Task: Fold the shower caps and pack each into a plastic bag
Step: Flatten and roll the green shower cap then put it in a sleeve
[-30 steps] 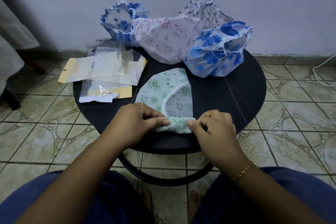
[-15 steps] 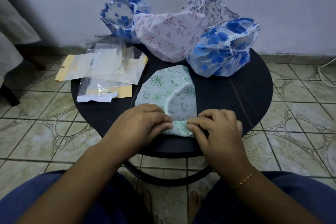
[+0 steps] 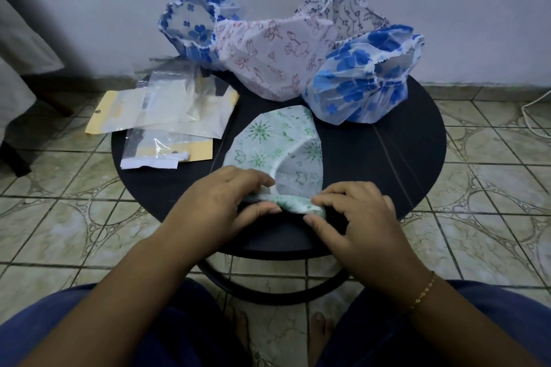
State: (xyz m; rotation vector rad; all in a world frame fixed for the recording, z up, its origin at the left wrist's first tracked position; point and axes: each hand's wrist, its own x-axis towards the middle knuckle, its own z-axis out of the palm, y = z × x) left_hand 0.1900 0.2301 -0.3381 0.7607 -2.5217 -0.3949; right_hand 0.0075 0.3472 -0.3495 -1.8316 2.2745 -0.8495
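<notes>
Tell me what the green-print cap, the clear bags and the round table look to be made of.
Green-print cap: thin, matte plastic film, probably; it creases and lets the table's dark show through faintly.
Clear bags: glossy transparent plastic with glints, on yellowish card backings.
Round table: dark, smooth top with faint straight lines; painted wood or laminate, cannot tell.

The near edge of the green-print shower cap (image 3: 275, 140) is being covered by the left hand (image 3: 222, 207) and right hand (image 3: 354, 217). Parts of the blue-flower cap (image 3: 190, 24) and the dark-print cap (image 3: 354, 13) are being hidden behind the pink-print cap (image 3: 271, 56). Both forearms are being cut off by the lower frame edge.
</notes>
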